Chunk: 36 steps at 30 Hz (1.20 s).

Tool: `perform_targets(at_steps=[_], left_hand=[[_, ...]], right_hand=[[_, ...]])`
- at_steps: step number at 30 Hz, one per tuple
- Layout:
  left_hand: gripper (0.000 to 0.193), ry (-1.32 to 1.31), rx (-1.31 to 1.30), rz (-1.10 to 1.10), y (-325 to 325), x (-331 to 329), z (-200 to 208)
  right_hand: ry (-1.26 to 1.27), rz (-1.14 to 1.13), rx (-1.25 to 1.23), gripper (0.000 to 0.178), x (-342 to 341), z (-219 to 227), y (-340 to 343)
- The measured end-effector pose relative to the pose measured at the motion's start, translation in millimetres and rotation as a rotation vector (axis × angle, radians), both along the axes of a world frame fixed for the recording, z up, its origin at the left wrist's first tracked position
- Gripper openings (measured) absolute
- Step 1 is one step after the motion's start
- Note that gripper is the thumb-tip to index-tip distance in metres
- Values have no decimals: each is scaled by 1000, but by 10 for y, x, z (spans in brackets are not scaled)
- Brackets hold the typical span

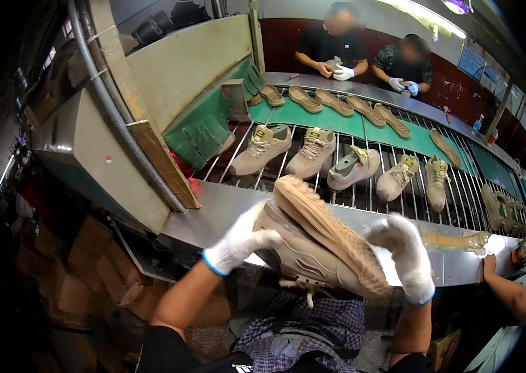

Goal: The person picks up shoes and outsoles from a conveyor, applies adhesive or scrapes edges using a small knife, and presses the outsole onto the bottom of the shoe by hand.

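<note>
A beige shoe (pixel 305 248) is held sole-up and tilted in front of me, its laces hanging below. Its tan sole (pixel 331 227) lies against the upper, with the toe end pointing to the lower right. My left hand (pixel 241 241), in a white glove with a blue cuff, is closed round the heel end, the thumb along the side. My right hand (pixel 404 256), gloved alike and slightly blurred, is open beside the sole's forefoot, its fingers curved toward it. Whether it touches the sole is hard to see.
Beyond the metal ledge (pixel 213 202), beige shoes (pixel 311 151) stand on a bar conveyor (pixel 362 198). Loose soles (pixel 335 102) lie on a green strip behind. A machine housing (pixel 98 165) flanks the left. Two people work opposite; another person's arm (pixel 507 291) rests at right.
</note>
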<state>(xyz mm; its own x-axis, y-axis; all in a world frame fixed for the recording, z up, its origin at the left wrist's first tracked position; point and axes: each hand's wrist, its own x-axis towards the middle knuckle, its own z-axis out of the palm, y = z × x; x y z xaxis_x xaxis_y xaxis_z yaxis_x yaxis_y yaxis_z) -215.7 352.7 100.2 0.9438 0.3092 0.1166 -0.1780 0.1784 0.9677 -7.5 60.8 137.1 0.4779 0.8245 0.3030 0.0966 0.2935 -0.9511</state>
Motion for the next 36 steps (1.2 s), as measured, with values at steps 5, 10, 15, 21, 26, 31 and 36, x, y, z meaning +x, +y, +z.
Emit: perform_targets(at_steps=[5,10,15,21,26,31,36], left_hand=[[107,322,1097,-115,-347,309,985],[110,318,1173,-226,-351,509,1078],[110,465,931,-233,-160,544,1015],[110,655,242,-105,197,265,545],[117,661,608,-46,67,152,537],[113,622,957,-141,-251,148,819],[112,654,1116,-202,-521,41,926]], right_hand=[[-578,98,-66,144,288,-50,441],[-560,144,29,130,368,75,603],[-386,113,58,117,420,-108,592],[878,-444,598,80,400,-1707,513],[681,-379,669,79,200,-1515,540],[746,-192,866,71,272,-1304,466],[800,-140,921,74,46,-1322,458]])
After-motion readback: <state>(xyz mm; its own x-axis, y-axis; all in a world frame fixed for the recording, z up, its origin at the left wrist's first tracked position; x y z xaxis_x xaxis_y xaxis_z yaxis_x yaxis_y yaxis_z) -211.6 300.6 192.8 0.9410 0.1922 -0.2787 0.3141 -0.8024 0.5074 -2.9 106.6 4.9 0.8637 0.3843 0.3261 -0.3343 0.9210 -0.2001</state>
